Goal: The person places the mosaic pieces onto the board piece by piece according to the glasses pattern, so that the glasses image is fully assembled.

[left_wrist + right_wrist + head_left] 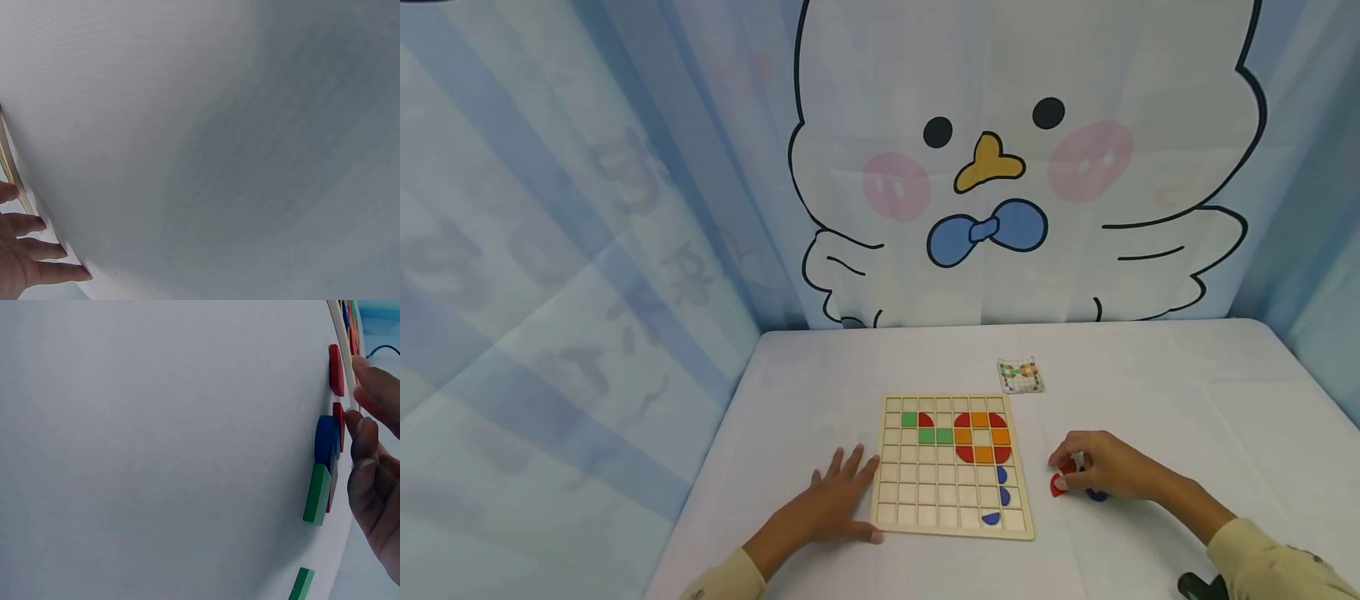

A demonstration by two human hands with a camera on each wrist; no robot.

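White tabletop (820, 367), lower frame, bearing a gridded pale-wood board (907, 493) at lower centre.
Left hand (835, 502), fingers apart, at its left edge; right hand (1105, 467), lower right, fingers curled, whether pinching I cannot tell; square card (1021, 377) above the board; smooth red pieces (1056, 487), partly blocked by the right hand.

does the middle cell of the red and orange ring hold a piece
No, the middle cell is bare on the wooden board, with red pieces and orange pieces around it.
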